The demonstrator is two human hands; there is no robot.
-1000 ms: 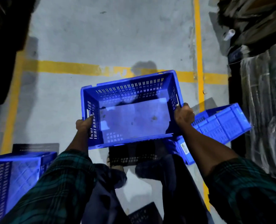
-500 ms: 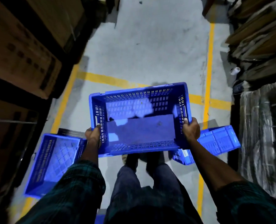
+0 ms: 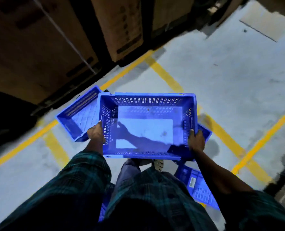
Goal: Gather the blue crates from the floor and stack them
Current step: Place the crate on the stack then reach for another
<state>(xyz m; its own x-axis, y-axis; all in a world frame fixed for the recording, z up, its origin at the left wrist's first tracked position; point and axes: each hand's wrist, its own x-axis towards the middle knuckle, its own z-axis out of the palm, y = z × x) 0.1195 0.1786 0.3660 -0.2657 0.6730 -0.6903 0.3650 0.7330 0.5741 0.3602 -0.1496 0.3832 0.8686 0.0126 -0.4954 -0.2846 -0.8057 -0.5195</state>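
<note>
A second blue crate lies on the floor at left, open side up. The left hand and right hand each close round a side rim of the carried crate — mid-carry. Next, probably, lowering it squarely into the floor crate; a third crate lies lower right, blurred.

Open floor ahead; cardboard boxes wall off the left.

Single head-worn view, looking steeply down, close over held crate; floor fills 12 to 3 o'clock.
</note>
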